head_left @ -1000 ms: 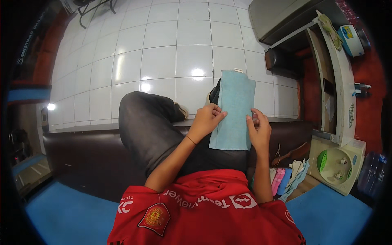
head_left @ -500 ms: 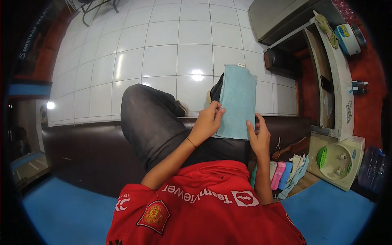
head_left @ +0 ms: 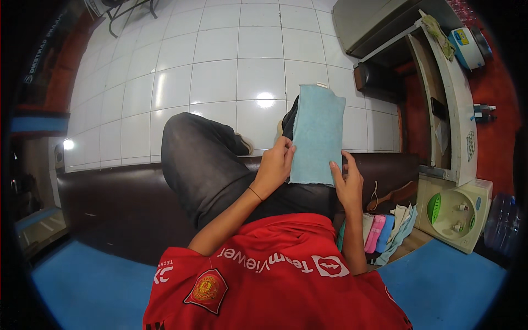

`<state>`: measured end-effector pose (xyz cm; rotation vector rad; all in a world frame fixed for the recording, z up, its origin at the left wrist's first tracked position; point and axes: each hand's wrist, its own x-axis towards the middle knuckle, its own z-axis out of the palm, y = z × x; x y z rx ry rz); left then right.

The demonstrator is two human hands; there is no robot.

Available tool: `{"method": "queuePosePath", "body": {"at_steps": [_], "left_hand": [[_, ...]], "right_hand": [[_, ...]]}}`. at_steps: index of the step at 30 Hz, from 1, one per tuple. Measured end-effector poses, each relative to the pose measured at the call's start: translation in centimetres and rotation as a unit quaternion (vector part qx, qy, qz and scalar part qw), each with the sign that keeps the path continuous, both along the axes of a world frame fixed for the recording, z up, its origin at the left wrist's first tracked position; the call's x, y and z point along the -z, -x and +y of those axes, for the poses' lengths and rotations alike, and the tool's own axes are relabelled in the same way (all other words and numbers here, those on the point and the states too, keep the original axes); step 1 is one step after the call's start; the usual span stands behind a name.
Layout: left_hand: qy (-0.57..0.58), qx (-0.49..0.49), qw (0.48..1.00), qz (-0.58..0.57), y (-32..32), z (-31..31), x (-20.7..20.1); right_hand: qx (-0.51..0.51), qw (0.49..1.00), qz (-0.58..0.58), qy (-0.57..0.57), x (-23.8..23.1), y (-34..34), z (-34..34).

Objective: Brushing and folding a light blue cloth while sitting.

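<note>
A red shirt (head_left: pixel 258 300) filled the nearest part of the view, with a blue surface (head_left: pixel 93 275) to either side. Beyond it, dark trousers (head_left: pixel 198 148) covered the legs of the person, who sat on a dark brown padded seat (head_left: pixel 121 203). To the right, a row of folded cloths (head_left: pixel 376 234), pink, blue and pale, stood close by the right forearm, and a brown wooden piece with a cord loop (head_left: pixel 399 196) lay just past them. Farther right was a cream dispenser (head_left: pixel 477 192) with a green panel.

Over the right leg lay a light blue cloth (head_left: pixel 318 135), its long sides running away from the body and a small white tag at its far end. The left hand (head_left: pixel 275 164) was curled, thumb and forefinger pinching the cloth's left edge. The right hand (head_left: pixel 347 184) was loosely open at the lower right edge, thumb on the fabric and forefinger apart from it.

Farther off, white floor tiles (head_left: pixel 214 49) stretched away, with a black stool (head_left: pixel 377 82) at the right and a metal-legged chair (head_left: pixel 113 25) at the far left.
</note>
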<state>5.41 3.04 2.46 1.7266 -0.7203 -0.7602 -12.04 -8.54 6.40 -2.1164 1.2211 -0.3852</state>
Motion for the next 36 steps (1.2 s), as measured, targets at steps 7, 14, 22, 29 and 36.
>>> {"method": "queuePosePath", "body": {"at_steps": [7, 14, 22, 29, 36], "left_hand": [[-0.058, 0.043, 0.99, 0.123, -0.7, 0.6, -0.6], [0.008, 0.038, 0.999, 0.032, -0.3, 1.3, -1.0], [0.021, 0.016, 0.997, -0.072, 0.0, 0.9, -0.9], [0.034, 0.029, 0.994, -0.096, 0.1, 1.5, -1.0], [0.028, 0.038, 0.99, -0.136, 0.1, 1.8, 0.7]], "right_hand": [[0.013, 0.998, -0.011, -0.055, -1.5, 0.2, 0.8], [-0.081, 0.992, -0.073, 0.069, -1.6, 0.8, 1.3], [-0.05, 0.994, -0.098, 0.004, -0.7, 2.7, 2.7], [-0.074, 0.988, -0.107, 0.087, -0.8, 3.6, 2.8], [-0.08, 0.987, -0.106, 0.087, -0.6, 3.8, 2.8]]}}
